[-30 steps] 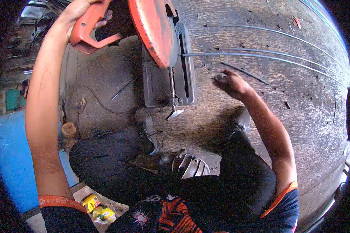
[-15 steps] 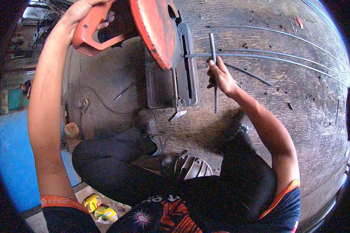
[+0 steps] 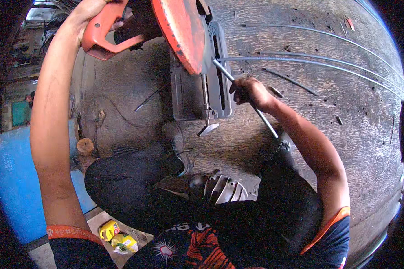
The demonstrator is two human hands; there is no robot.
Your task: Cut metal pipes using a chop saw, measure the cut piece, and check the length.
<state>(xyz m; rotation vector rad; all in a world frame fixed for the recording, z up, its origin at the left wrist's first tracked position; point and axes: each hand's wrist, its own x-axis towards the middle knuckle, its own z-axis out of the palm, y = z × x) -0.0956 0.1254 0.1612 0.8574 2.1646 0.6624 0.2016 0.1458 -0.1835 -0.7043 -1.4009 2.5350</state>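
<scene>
My left hand (image 3: 89, 12) is closed around the orange handle (image 3: 97, 33) of a cut-off saw at the upper left. The saw's worn orange blade guard (image 3: 178, 33) stands over its grey metal base (image 3: 184, 101). A clamp screw with a small metal crank (image 3: 208, 129) runs along the base toward me. To the right of the base, my right hand (image 3: 251, 93) grips a short metal rod (image 3: 267, 123) near its middle. The rod slants, its far end close to the saw and its near end by my right foot. My right fingertips are partly hidden.
Long thin metal rods (image 3: 309, 61) stretch across the worn floor (image 3: 345, 148) to the right, with a short dark rod (image 3: 290, 81) among them. A finned metal part (image 3: 224, 189) lies between my legs. At left are a blue panel (image 3: 13, 175), a round wood piece (image 3: 85, 146) and yellow packages (image 3: 108, 230).
The short rod has swung from nearly upright to a slant, its far end now nearer the saw. My right hand has turned with it; my left hand stays on the handle.
</scene>
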